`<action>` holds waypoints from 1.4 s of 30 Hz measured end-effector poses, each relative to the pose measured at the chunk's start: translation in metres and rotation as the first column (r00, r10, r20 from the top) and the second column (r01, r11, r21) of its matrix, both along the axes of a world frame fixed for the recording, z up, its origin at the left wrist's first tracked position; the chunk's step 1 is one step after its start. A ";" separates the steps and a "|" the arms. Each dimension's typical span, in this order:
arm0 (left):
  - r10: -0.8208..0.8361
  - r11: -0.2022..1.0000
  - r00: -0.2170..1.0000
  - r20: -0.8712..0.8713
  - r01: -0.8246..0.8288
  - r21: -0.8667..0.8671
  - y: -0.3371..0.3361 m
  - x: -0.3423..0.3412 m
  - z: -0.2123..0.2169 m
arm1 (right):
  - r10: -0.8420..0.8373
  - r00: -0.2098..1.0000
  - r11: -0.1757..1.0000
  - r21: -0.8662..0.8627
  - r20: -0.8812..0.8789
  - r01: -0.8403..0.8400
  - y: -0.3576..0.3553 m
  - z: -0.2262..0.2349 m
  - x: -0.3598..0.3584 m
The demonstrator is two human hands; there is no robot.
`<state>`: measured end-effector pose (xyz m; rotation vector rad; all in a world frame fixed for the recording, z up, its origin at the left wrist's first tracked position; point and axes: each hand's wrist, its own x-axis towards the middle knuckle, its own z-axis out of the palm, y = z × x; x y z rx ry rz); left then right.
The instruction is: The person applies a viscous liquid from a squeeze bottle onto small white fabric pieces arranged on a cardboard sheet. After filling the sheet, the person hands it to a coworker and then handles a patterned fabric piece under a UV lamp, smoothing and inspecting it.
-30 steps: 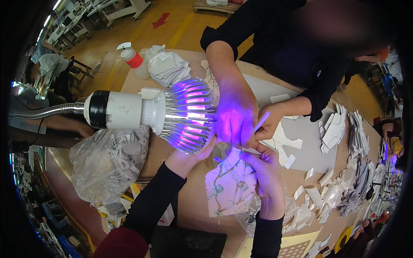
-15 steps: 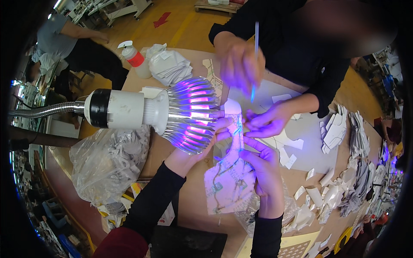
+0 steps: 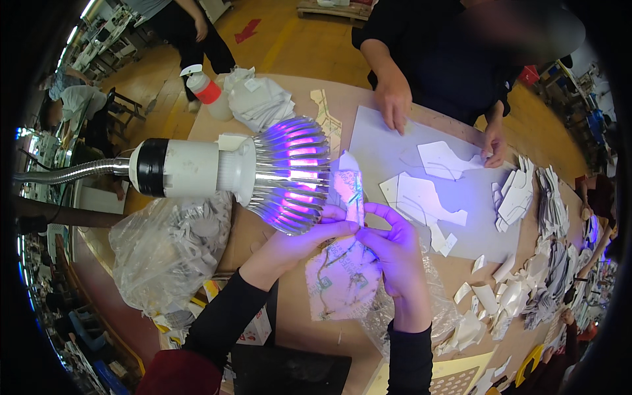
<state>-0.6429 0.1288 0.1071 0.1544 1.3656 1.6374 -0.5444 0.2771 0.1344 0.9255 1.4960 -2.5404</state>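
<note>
Both my hands pinch a flat cut piece [image 3: 347, 276] printed with a faint pattern, which lights up pinkish-violet under a lamp [image 3: 293, 178]. Its wide end hangs down and its narrow strip points up. My left hand [image 3: 299, 242] has thumb and fingers closed on the narrow part from the left, its fingers partly hidden behind the lamp's finned head. From the right, my right hand [image 3: 400, 257] grips the same narrow part, thumb near my left thumb. Teal and dark lines run over the piece.
Across the table, a co-worker's hand [image 3: 494, 143] touches a white cut piece [image 3: 447, 160] on a pale sheet [image 3: 368, 141]; their other hand [image 3: 395, 104] is at its far edge. A spray bottle [image 3: 209, 95], plastic bag [image 3: 168, 253] and cut-piece stacks [image 3: 517, 197] stand around.
The co-worker's hands have drawn back from my piece, and the thin stick one held is no longer visible. My left thumb has come over the piece's narrow part, beside my right thumb.
</note>
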 end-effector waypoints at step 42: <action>0.187 0.976 0.974 -0.125 -0.170 0.139 -0.015 0.004 -0.012 | -0.082 0.996 0.919 0.384 -0.024 0.085 -0.034 0.002 0.045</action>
